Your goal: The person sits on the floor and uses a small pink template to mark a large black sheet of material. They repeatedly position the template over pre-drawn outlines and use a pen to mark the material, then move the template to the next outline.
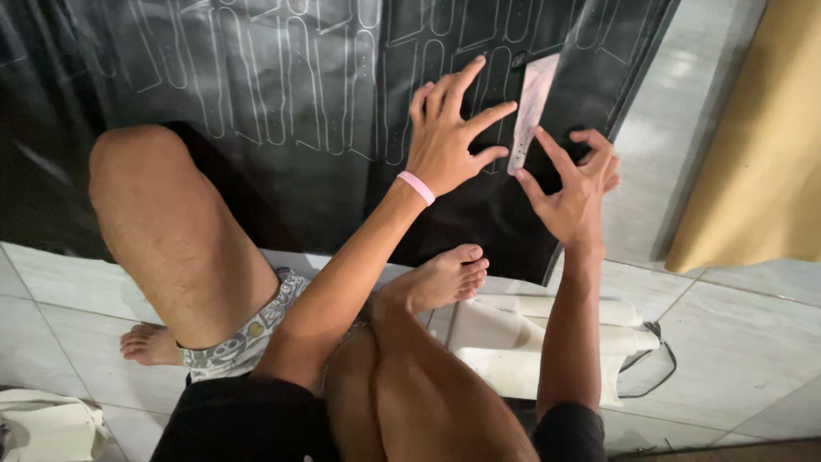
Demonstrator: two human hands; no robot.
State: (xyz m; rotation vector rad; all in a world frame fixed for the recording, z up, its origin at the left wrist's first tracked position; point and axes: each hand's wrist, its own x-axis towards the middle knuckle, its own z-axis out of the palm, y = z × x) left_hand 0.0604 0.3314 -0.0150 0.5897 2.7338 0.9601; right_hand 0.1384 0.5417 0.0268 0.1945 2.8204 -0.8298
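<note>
Black sheet [299, 111] w/ rows of white outlines lies on the tiled floor [735, 342]. Left hand [449, 137], fingers spread, presses flat on it, gripping nothing. Pale narrow template [530, 111], prob. card, rests on sheet btwn hands. Right hand [575, 192] open, fingertips near template's lower end.

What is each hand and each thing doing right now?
left hand: fingers spread, pressing on the black sheet
right hand: open, fingertips at the template's lower edge
pale template: lying flat on the sheet
black sheet: spread on the floor, outlines drawn on it
tan roll: partly unrolled
</note>
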